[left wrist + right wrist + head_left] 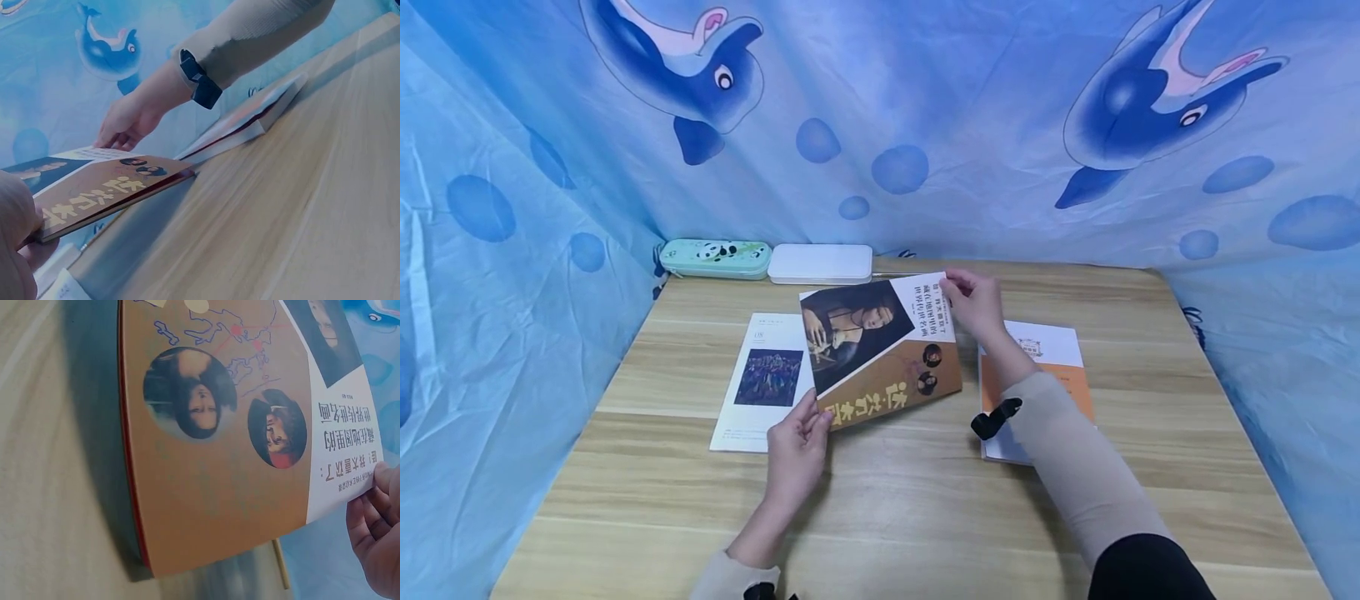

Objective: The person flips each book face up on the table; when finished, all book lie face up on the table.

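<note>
Both hands hold a book (pixel 887 367) raised over the table and tilted. Its cover is brown, white and black, with a portrait painting, small round pictures and gold lettering that faces away from me. My left hand (pixel 797 446) pinches the near left corner, thumb on the cover. At the far right corner, my right hand (pixel 976 304) grips the white edge between thumb and fingers. The left wrist view shows the book (pixel 125 187) lifted, its shadow on the wood below. In the right wrist view the right hand (pixel 378 534) pinches its edge.
Left of the held book, partly behind it, lies a white book (pixel 741 425) with a dark picture. Under the right forearm lies an orange and white book (pixel 1052 337). At the back stand a green panda case (pixel 715 260) and a white case (pixel 820 263) before a blue dolphin curtain (pixel 977 100).
</note>
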The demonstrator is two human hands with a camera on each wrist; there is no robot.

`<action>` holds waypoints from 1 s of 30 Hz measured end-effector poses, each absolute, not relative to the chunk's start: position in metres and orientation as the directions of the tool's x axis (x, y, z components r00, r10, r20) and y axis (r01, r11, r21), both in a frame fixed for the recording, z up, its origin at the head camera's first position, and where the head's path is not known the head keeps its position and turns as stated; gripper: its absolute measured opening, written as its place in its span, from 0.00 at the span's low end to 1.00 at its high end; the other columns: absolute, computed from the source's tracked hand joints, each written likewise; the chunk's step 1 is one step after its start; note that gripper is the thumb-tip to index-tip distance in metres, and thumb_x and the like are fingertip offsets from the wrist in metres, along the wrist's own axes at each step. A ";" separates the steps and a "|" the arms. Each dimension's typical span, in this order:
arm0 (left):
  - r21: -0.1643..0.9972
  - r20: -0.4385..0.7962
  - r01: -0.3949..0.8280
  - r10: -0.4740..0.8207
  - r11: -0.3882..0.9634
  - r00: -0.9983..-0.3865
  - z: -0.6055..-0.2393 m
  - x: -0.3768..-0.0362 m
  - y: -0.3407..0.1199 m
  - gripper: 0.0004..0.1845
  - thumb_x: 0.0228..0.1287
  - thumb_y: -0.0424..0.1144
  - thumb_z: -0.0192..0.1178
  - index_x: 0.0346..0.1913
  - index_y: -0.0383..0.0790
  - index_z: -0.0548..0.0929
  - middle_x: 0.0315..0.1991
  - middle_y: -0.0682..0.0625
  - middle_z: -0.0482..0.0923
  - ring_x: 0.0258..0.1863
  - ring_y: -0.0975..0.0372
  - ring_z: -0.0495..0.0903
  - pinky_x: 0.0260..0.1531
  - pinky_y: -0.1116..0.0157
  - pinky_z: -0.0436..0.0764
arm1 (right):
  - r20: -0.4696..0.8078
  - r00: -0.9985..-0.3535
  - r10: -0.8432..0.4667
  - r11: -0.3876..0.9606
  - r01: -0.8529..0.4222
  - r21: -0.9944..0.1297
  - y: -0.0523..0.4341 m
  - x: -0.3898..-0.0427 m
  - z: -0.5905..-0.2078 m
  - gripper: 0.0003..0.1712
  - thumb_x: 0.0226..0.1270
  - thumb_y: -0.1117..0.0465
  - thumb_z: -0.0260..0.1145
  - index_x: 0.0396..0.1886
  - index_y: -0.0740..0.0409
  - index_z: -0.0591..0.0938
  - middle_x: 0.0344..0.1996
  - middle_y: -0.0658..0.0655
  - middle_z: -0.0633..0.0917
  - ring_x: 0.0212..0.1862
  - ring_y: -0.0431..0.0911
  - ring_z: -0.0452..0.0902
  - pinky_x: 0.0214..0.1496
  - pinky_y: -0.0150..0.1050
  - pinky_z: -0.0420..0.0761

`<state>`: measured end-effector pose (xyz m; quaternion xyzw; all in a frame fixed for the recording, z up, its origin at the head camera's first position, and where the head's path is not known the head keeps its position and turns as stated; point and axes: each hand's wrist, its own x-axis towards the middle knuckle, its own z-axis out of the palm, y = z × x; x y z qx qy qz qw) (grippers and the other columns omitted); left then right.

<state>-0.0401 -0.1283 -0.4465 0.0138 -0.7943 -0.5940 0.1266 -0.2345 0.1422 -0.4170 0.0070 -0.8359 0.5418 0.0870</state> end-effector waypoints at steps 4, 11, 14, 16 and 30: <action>0.945 0.200 0.134 -0.202 0.297 -0.959 -0.450 -0.042 -0.128 0.27 0.62 0.18 0.63 0.65 0.20 0.72 0.52 0.26 0.80 0.48 0.43 0.86 0.43 0.70 0.84 | 0.163 -0.984 0.070 0.380 -0.124 -0.917 0.139 -0.234 -0.425 0.16 0.71 0.66 0.67 0.55 0.66 0.85 0.43 0.64 0.88 0.44 0.51 0.83 0.44 0.31 0.81; 0.955 0.117 0.052 -0.212 0.291 -0.970 -0.457 -0.046 -0.129 0.37 0.57 0.16 0.66 0.70 0.23 0.67 0.60 0.25 0.73 0.55 0.41 0.81 0.47 0.69 0.83 | 0.073 -0.997 -0.032 0.318 -0.079 -0.945 0.133 -0.232 -0.443 0.23 0.71 0.67 0.66 0.64 0.64 0.79 0.53 0.66 0.85 0.55 0.55 0.82 0.59 0.43 0.82; 0.961 0.052 -0.001 -0.184 0.277 -0.982 -0.460 -0.047 -0.130 0.40 0.56 0.17 0.67 0.72 0.25 0.65 0.62 0.26 0.73 0.57 0.41 0.80 0.49 0.67 0.82 | -0.013 -0.998 -0.069 0.276 -0.007 -0.961 0.131 -0.230 -0.448 0.27 0.72 0.67 0.65 0.69 0.61 0.76 0.59 0.64 0.83 0.61 0.54 0.78 0.65 0.45 0.77; 0.963 0.016 -0.030 -0.170 0.266 -0.985 -0.462 -0.048 -0.130 0.41 0.55 0.18 0.68 0.73 0.25 0.65 0.63 0.26 0.72 0.59 0.41 0.79 0.52 0.66 0.82 | -0.059 -0.994 -0.087 0.252 0.036 -0.967 0.129 -0.228 -0.452 0.28 0.72 0.66 0.65 0.70 0.59 0.75 0.62 0.62 0.81 0.63 0.54 0.76 0.68 0.45 0.75; 0.899 0.003 -0.078 -0.183 0.432 -0.983 -0.462 -0.054 -0.135 0.36 0.66 0.38 0.68 0.72 0.27 0.66 0.68 0.27 0.68 0.65 0.38 0.72 0.65 0.49 0.73 | -0.137 -0.959 -0.250 0.395 0.028 -0.918 0.128 -0.222 -0.472 0.31 0.75 0.57 0.64 0.74 0.59 0.69 0.73 0.61 0.70 0.75 0.54 0.63 0.77 0.46 0.63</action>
